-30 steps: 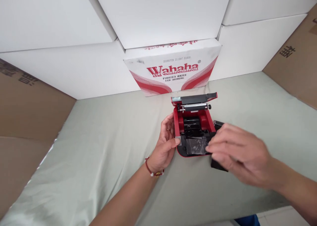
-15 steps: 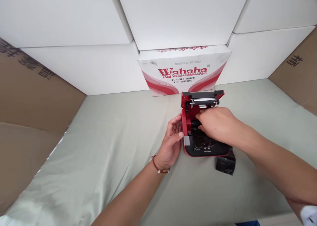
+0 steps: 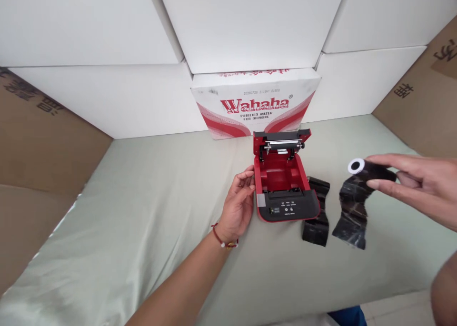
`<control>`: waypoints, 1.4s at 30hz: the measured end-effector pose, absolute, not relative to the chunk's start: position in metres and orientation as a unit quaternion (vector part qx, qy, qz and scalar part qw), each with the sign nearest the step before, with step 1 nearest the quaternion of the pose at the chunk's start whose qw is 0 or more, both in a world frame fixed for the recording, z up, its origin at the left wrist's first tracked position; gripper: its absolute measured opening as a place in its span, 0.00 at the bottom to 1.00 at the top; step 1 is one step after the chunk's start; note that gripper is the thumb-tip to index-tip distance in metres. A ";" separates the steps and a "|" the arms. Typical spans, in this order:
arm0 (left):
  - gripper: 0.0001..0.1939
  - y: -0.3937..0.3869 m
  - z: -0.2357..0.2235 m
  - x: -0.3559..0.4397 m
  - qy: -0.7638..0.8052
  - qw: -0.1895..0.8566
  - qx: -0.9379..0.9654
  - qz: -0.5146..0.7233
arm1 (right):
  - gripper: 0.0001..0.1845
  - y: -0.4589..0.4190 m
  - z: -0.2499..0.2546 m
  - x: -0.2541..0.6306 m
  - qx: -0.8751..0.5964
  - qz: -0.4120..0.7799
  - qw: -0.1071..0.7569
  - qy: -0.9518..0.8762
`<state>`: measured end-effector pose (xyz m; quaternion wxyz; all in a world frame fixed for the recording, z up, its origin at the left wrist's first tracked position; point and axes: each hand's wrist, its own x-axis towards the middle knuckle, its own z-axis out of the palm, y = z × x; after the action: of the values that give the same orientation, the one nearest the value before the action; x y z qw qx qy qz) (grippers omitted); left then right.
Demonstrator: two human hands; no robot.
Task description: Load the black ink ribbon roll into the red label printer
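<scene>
A small red and black label printer [image 3: 287, 207] stands on the cloth with its lid [image 3: 283, 138] raised. Its red paper bay [image 3: 280, 178] is bare inside. My left hand [image 3: 241, 202] is closed against the printer's left side, the thumb and curled fingers touching the casing. To the right, my right hand [image 3: 410, 178] pinches a roll of black paper [image 3: 374, 171] between thumb and fingers. The roll's white end with a dark centre faces left, and a loose wavy strip [image 3: 352, 216] hangs down from it.
Another wavy black strip [image 3: 316, 231] lies against the printer's right side, partly hidden by it. Behind stands a white and red Wahaha carton [image 3: 257, 107], with white boxes [image 3: 250, 21] stacked above. Brown cardboard [image 3: 46, 126] borders the left, more cardboard [image 3: 410, 107] the right.
My right hand has come out of the printer bay and moved right with the paper roll and its trailing strip. My left hand stays at the printer's side. The view has shifted slightly.
</scene>
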<state>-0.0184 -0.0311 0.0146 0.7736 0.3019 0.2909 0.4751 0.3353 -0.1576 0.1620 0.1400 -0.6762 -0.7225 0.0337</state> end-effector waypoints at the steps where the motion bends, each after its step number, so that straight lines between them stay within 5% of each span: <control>1: 0.18 -0.031 0.015 -0.018 0.295 0.772 0.303 0.475 | 0.30 -0.159 0.157 0.334 -0.688 0.033 0.137 -0.712; 9: 0.15 -0.031 0.021 -0.019 0.299 0.761 0.326 0.474 | 0.25 -0.159 0.096 0.321 -0.767 0.083 0.106 -0.628; 13: 0.23 -0.033 0.024 -0.019 0.291 0.758 0.329 0.483 | 0.27 -0.149 0.081 0.321 -0.774 0.113 0.108 -0.614; 18: 0.24 -0.036 0.026 -0.018 0.273 0.757 0.341 0.486 | 0.22 -0.115 0.077 0.286 -0.741 0.132 0.028 -0.658; 27: 0.25 -0.038 0.019 -0.015 0.280 0.749 0.341 0.494 | 0.20 -0.132 0.105 0.308 -0.648 0.142 0.162 -0.730; 31: 0.26 -0.048 0.013 -0.014 0.318 0.624 0.427 0.571 | 0.25 -0.154 0.170 0.318 -0.625 0.040 0.247 -0.740; 34: 0.25 -0.058 0.010 -0.019 0.332 0.461 0.541 0.620 | 0.21 -0.144 0.202 0.295 -0.590 0.105 0.230 -0.767; 42: 0.30 -0.083 -0.016 -0.030 0.219 0.257 0.729 0.595 | 0.18 -0.082 0.167 0.203 -0.661 0.078 0.028 -0.746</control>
<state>-0.0299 -0.0833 -0.0164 0.2572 0.7294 0.2191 0.5949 0.2030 -0.0824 0.1672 0.0276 -0.6612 -0.7456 0.0778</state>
